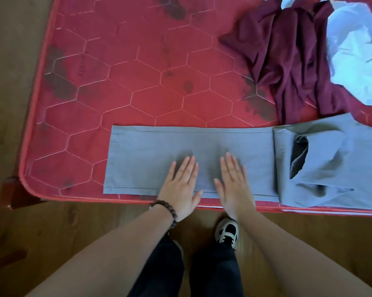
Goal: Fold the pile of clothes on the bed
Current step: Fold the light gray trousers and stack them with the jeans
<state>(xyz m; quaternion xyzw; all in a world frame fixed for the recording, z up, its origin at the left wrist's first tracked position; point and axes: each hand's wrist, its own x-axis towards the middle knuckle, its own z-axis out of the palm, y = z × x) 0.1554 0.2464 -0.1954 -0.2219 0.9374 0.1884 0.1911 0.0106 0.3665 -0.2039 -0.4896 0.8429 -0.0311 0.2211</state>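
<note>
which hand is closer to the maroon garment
The right hand. It lies flat on the grey trousers, below and left of the maroon garment at the upper right. The left hand lies flat beside it, farther left and so farther away.

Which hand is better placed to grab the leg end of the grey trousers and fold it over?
Probably the left hand: it lies flat on the grey trousers nearer their leg end, while the right hand sits toward the waist side.

Bare forearms, dark bead bracelet (167,209), black trousers (215,273), black-and-white sneaker (226,232).
</note>
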